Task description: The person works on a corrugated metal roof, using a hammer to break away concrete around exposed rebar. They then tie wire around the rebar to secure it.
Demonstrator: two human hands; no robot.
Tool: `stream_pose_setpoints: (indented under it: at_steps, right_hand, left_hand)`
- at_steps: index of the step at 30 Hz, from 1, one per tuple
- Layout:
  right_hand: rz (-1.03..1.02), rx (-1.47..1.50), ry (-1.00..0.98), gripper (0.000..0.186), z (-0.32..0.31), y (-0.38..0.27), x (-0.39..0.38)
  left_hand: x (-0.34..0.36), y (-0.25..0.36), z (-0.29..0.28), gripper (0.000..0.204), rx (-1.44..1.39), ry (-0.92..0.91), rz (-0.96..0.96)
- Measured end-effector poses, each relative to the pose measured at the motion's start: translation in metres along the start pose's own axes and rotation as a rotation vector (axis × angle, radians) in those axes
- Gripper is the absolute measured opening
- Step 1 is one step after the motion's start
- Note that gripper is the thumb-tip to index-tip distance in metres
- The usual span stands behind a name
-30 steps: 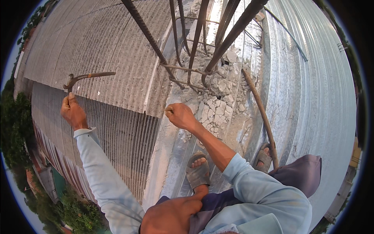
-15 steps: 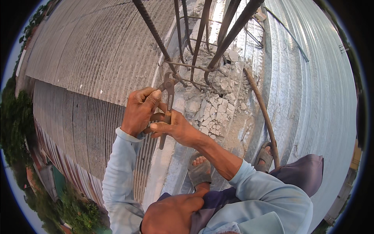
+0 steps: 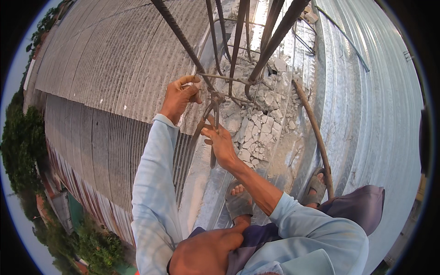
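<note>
My right hand [image 3: 223,145] grips a pair of rusty pincers [image 3: 216,114] by the handles, which stand apart. Their jaws sit against the lower part of a ribbed steel rebar [image 3: 189,49], just under a thin stirrup bar [image 3: 223,77]. To the left of that rebar is my left hand [image 3: 179,97], thumb and fingers drawn together in a pinch. Whatever lies between those fingertips is too small to make out. Several more upright rebars [image 3: 237,43] rise behind, with stirrups crossing them.
Broken concrete [image 3: 260,133] lies around the rebar feet. A wooden stick [image 3: 311,126] leans along the right side. Corrugated grey roofing [image 3: 114,59] slopes off left, shiny metal sheeting [image 3: 366,119] spreads right. My sandalled foot [image 3: 239,201] stands on the metal near the rubble.
My left hand has come off the pincers' side and moved up beside the rebar. The pincers' handles have spread, and their jaws have shifted right, onto the rebar's foot.
</note>
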State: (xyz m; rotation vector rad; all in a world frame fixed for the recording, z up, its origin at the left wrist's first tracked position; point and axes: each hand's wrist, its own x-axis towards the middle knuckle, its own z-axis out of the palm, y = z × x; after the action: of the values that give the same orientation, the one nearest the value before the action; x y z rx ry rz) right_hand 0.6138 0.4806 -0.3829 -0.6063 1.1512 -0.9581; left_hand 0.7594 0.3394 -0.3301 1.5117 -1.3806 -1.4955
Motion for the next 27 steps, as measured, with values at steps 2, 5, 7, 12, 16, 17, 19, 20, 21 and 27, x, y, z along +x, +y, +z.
stream_pose_setpoints:
  at_steps: [2, 5, 7, 12, 16, 17, 19, 20, 21, 27]
  right_hand:
    - [0.037, 0.070, 0.065, 0.052, 0.002, 0.012, 0.011]
    - [0.020, 0.116, 0.003, 0.050, 0.010, 0.011, 0.026]
    - [0.018, 0.175, -0.027, 0.050, 0.022, 0.006, 0.036]
    - [-0.016, 0.430, -0.050, 0.046, 0.083, -0.009, 0.053]
    - [-0.154, 0.483, -0.017, 0.040, 0.096, -0.007, 0.057]
    - [-0.177, 0.412, -0.020, 0.040, 0.096, -0.005, 0.061]
    - [-0.221, 0.268, -0.026, 0.041, 0.095, -0.002, 0.071]
    - [-0.272, 0.216, 0.007, 0.039, 0.095, 0.004, 0.076]
    - [-0.323, 0.164, 0.040, 0.037, 0.095, 0.009, 0.080]
    - [-0.610, 0.044, 0.238, 0.056, 0.106, 0.026, 0.089]
  left_hand:
    - [0.001, 0.016, -0.008, 0.040, 0.249, -0.046, -0.147]
    - [-0.006, 0.050, -0.007, 0.037, 1.180, 0.106, 0.159]
    - [-0.011, 0.063, -0.002, 0.031, 1.232, 0.129, 0.245]
    - [-0.004, 0.046, -0.023, 0.029, 1.176, 0.121, 0.369]
    - [-0.005, 0.052, -0.030, 0.029, 1.002, 0.025, 0.234]
    - [-0.006, 0.053, -0.033, 0.029, 0.920, -0.009, 0.206]
    - [-0.008, 0.057, -0.039, 0.032, 0.883, -0.079, 0.084]
    - [-0.008, 0.058, -0.040, 0.033, 0.861, -0.116, 0.025]
    - [-0.008, 0.057, -0.040, 0.033, 0.900, -0.100, 0.059]
    - [-0.009, 0.052, -0.039, 0.035, 0.865, -0.109, 0.063]
